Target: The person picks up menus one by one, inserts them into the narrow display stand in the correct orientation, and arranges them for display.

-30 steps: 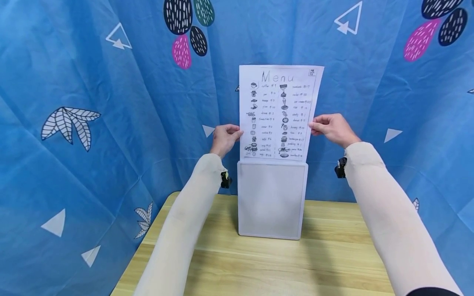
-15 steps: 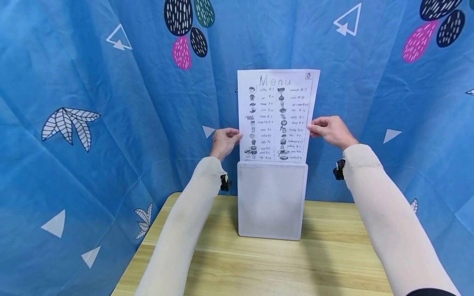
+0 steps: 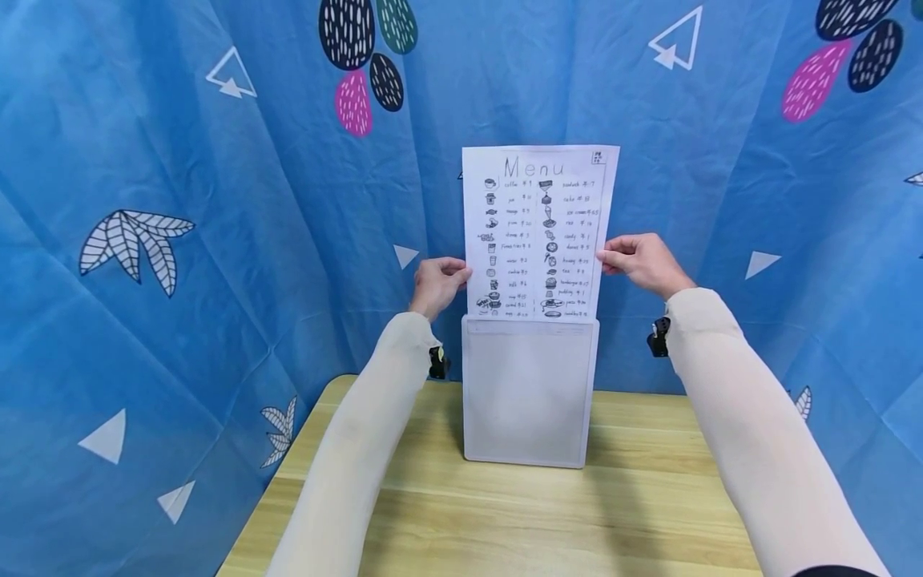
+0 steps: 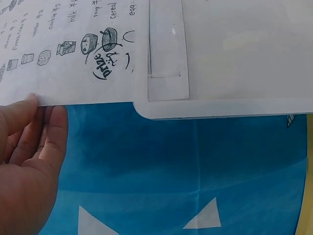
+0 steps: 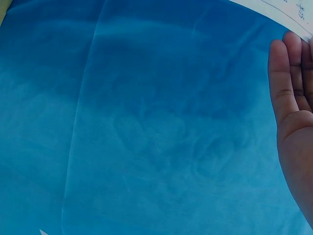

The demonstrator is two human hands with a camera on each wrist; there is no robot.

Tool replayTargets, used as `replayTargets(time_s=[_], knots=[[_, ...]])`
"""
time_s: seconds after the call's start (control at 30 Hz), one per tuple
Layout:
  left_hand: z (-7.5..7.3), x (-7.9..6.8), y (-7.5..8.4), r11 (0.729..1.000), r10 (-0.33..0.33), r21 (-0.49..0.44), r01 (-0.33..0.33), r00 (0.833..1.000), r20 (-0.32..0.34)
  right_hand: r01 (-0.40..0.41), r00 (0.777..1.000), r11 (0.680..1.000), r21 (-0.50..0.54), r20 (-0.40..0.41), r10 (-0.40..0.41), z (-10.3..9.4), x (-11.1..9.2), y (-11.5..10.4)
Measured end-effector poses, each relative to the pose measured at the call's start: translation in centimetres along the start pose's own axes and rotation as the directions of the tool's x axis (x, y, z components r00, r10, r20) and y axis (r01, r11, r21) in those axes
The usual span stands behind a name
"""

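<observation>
A white paper menu with small food drawings and handwritten prices stands upright, its lower edge inside a white-framed display stand. Through the stand's translucent front, a narrow strip of the sheet's bottom shows. My left hand pinches the menu's left edge between thumb and fingers, just above the stand's top corner. On the opposite side, my right hand pinches the right edge at a similar height. In the right wrist view only part of the right hand and a corner of the paper appear.
The stand rests upright on a light wood table. Behind and to the sides hangs a blue patterned cloth, close behind the menu. A small black camera sits at the left wrist, another black camera at the right.
Both hands have moved down a little with the menu, and its lower edge has slid slightly into the top of the stand. The stand has stayed in place.
</observation>
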State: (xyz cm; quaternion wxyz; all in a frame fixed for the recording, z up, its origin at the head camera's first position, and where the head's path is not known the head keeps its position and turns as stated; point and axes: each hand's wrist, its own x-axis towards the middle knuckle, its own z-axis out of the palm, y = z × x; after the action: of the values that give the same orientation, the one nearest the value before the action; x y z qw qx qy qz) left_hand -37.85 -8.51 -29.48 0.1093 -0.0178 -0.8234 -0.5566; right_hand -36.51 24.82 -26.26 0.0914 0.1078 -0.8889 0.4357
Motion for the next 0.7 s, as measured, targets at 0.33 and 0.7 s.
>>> replayTargets(time_s=[0.33, 0.7], knots=[[-0.2, 0.5, 1.9, 0.998, 0.054, -0.04, -0.056, 0.997, -0.051, -0.002, 1.0, 1.0, 0.008, 0.001, 0.002, 0.0, -0.2, 0.2], [-0.4, 0.4, 2.5, 0.997, 0.065, -0.046, -0.069, 0.994, -0.084, -0.017, 0.998, 1.0, 0.01, -0.055, 0.018, -0.1, 0.1, -0.8]])
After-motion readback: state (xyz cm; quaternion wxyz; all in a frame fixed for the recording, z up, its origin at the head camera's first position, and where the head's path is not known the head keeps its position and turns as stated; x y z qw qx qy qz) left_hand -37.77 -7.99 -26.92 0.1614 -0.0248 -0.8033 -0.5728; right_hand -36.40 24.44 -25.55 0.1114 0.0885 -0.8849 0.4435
